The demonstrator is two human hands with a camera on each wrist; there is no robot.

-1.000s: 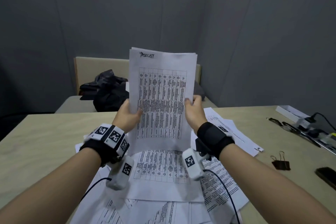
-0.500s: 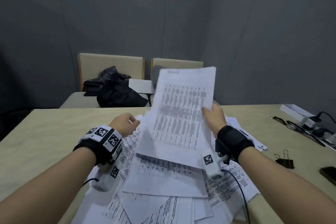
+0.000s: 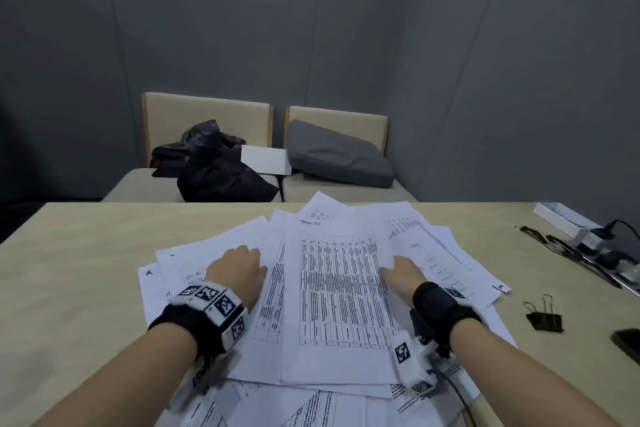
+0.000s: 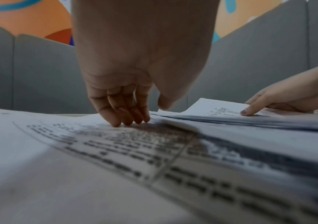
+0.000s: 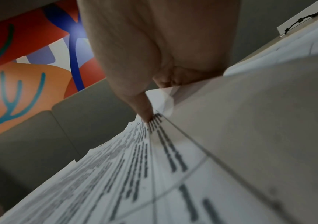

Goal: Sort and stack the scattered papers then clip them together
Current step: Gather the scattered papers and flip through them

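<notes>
A printed table sheet headed "TASKLIST" lies flat on top of the scattered papers in the middle of the table. My right hand is at its right edge. Its thumb presses on the print, and the other fingers are hidden behind a lifted sheet edge. My left hand rests left of that sheet. Its fingertips touch a lower printed page, with the thumb held apart. A black binder clip lies on the table to the right, away from both hands.
A dark phone lies near the right edge. Cables and a power strip run along the far right beside a white box. Beyond the table, a bench holds a black bag and a grey cushion.
The TASKLIST sheets, held upright in both hands a second ago, now lie flat on the pile. My left hand let go first and came down on the papers to the left.
</notes>
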